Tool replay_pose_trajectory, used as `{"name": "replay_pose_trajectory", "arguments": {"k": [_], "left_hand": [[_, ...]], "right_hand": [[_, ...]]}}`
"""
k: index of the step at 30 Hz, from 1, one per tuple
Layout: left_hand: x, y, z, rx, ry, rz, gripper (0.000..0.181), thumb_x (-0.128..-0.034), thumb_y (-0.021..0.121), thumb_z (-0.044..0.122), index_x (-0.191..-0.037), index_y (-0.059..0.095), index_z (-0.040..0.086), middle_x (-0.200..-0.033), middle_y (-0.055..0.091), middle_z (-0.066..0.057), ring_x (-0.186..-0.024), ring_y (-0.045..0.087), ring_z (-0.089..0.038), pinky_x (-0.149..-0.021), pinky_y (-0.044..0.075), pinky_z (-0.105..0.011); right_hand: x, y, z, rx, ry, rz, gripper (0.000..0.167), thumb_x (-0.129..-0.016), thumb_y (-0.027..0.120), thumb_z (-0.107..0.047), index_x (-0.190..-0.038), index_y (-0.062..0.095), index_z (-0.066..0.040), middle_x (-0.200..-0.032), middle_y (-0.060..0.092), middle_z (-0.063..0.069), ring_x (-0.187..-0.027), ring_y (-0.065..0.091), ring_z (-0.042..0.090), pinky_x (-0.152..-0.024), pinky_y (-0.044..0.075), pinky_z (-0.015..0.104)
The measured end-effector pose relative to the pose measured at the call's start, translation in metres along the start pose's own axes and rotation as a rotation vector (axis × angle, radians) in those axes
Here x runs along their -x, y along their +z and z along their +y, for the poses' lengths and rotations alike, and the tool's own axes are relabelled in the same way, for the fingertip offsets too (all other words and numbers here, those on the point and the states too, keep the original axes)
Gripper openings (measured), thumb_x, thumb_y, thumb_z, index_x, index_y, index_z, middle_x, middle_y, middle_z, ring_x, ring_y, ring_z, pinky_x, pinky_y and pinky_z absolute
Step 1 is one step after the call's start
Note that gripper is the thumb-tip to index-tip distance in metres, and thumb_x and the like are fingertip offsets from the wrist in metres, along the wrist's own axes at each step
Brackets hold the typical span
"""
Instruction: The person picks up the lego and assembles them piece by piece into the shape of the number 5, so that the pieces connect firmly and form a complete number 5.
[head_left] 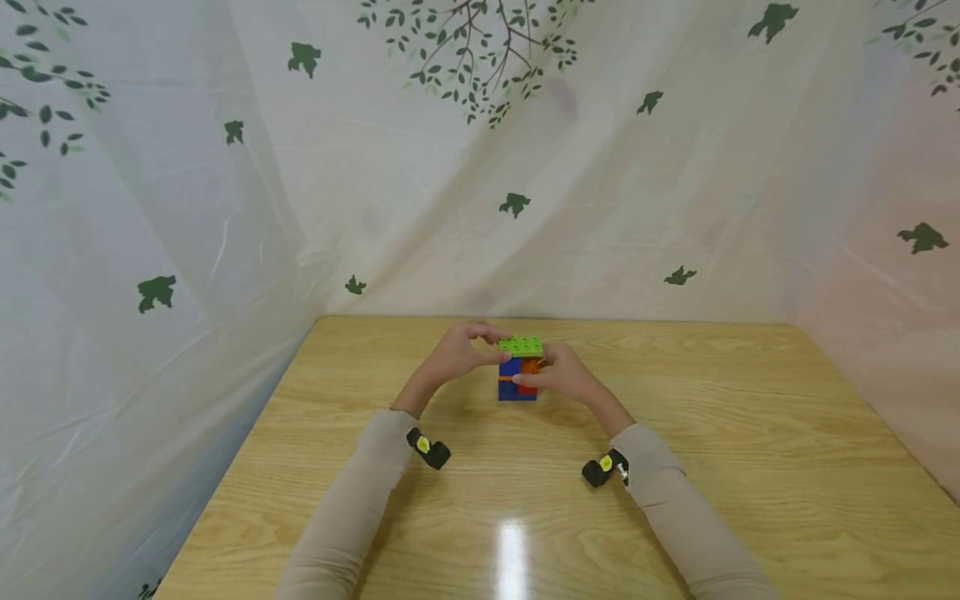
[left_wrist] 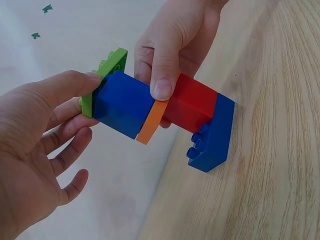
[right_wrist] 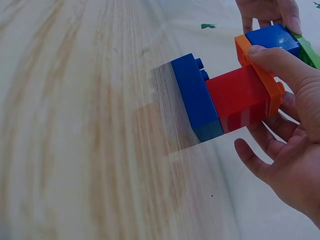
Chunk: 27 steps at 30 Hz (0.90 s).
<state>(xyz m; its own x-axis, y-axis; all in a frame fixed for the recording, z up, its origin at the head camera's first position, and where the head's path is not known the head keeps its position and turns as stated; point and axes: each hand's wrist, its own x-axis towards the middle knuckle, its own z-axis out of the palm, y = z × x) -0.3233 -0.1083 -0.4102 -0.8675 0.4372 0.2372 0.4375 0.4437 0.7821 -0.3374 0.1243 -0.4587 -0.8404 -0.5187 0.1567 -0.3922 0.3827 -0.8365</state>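
A stack of toy building bricks stands on the table, a blue brick at its base. On that sits a red brick, offset to one side with some base studs bare. A thin orange brick lies over the red one, and another blue brick rises from its opposite end. At the top is a flat green brick, pinched by my left hand between thumb and fingers. My right hand grips the stack around the orange brick, thumb in front; its other fingers are partly hidden behind.
The wooden table extends around the stack, whose place is near the far edge. Behind hangs a pale curtain printed with leaves and birds. Each wrist carries a small black camera.
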Motion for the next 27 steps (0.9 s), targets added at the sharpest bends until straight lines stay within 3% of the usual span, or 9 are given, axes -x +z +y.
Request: {"name": "replay_pose_trajectory", "arguments": {"k": [12, 21, 27], "left_hand": [[-0.0009, -0.0006, -0.0014, 0.002, 0.032, -0.017, 0.032, -0.0905, 0.079, 0.02, -0.121, 0.075, 0.009, -0.109, 0.07, -0.01, -0.11, 0.057, -0.044, -0.079, 0.043, -0.033], [-0.0033, -0.002, -0.0017, -0.048, 0.058, -0.011, 0.032, -0.089, 0.08, 0.02, -0.119, 0.076, 0.009, -0.104, 0.069, -0.008, -0.105, 0.059, -0.035, -0.082, 0.044, -0.035], [-0.004, -0.0015, -0.0034, -0.041, 0.068, -0.017, 0.031, -0.0892, 0.08, 0.019, -0.118, 0.076, 0.009, -0.1, 0.068, -0.009, -0.102, 0.059, -0.037, -0.083, 0.043, -0.036]], "right_hand": [[0.0004, 0.0004, 0.0033, -0.023, -0.015, 0.014, 0.036, -0.089, 0.08, -0.014, -0.12, 0.071, 0.0, -0.088, 0.072, 0.008, -0.078, 0.06, 0.015, -0.081, 0.051, 0.035], [0.0002, -0.001, 0.0002, 0.0, -0.027, 0.013, 0.035, -0.089, 0.079, -0.014, -0.121, 0.07, -0.001, -0.097, 0.075, 0.011, -0.082, 0.062, 0.014, -0.08, 0.052, 0.032], [0.0005, -0.0009, 0.0025, 0.002, -0.027, 0.008, 0.034, -0.089, 0.079, -0.013, -0.119, 0.07, 0.0, -0.093, 0.074, 0.008, -0.082, 0.06, 0.015, -0.079, 0.051, 0.032]]}}
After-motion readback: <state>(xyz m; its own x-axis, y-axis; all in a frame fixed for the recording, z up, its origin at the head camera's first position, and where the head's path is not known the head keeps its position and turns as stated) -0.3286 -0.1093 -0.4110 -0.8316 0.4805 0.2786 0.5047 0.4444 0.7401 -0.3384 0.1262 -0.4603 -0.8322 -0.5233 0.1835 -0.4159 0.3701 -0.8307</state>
